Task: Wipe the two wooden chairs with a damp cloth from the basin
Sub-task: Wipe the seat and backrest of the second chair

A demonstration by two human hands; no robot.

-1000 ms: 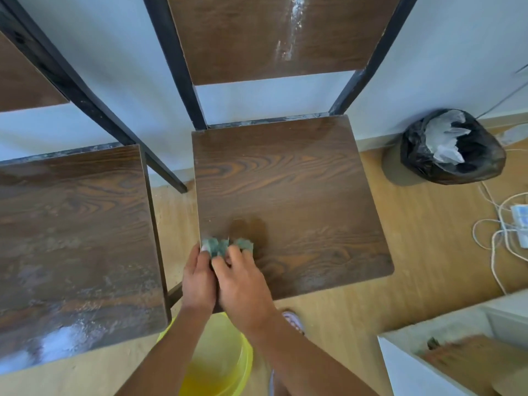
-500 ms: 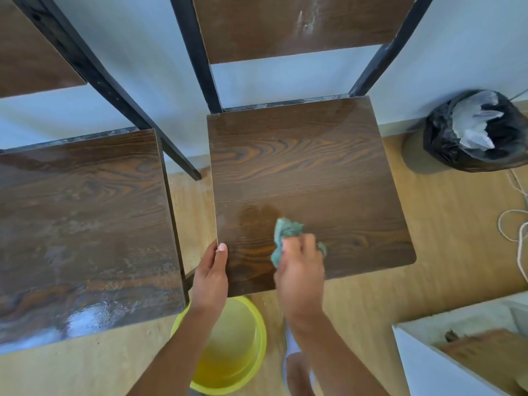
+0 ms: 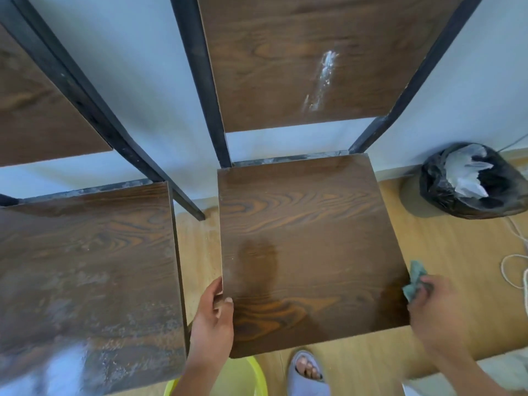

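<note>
Two dark wooden chairs with black metal frames stand side by side against a pale wall. The right chair's seat (image 3: 303, 238) shows a dark wet band along its front, and a white smear marks its backrest (image 3: 323, 78). My left hand (image 3: 213, 318) grips that seat's front left corner. My right hand (image 3: 437, 312) holds a crumpled green cloth (image 3: 415, 281) at the seat's right edge. The left chair's seat (image 3: 85, 267) looks dusty with whitish patches. A yellow basin (image 3: 257, 378) sits on the floor under the right seat's front edge, partly hidden by my left arm.
A black bin bag (image 3: 468, 181) with white paper inside sits on the wooden floor at the right by the wall. White cables (image 3: 514, 267) lie near the right edge. A foot in a grey slipper (image 3: 307, 372) stands beside the basin.
My right hand has swept the cloth from the seat's front left across to its right edge, leaving a wet trail. My left hand stays on the front left corner. The camera has moved closer.
</note>
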